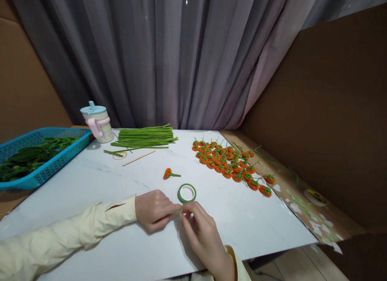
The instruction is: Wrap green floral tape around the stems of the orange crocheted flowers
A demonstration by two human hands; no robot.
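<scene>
My left hand (155,210) is closed, its fingertips meeting those of my right hand (201,226) just in front of the tape roll. Between them shows a small pale green strip (178,212), which looks like a piece of green tape; the fingers hide most of it. My right hand pinches at its other end with thumb and forefinger. Just behind the fingertips lies a roll of green tape (179,192), flat on its side. A single orange flower head with a short green stem (168,173) rests farther back, touched by neither hand.
Many orange flower heads (227,173) cover the table's right side. At the back lie green fuzzy stems (145,136), with a thin wooden stick (139,158) before them. A lidded cup (104,132) and a blue basket (50,170) of green leaves stand left. Scraps and a yellow-centred roll (316,197) lie right.
</scene>
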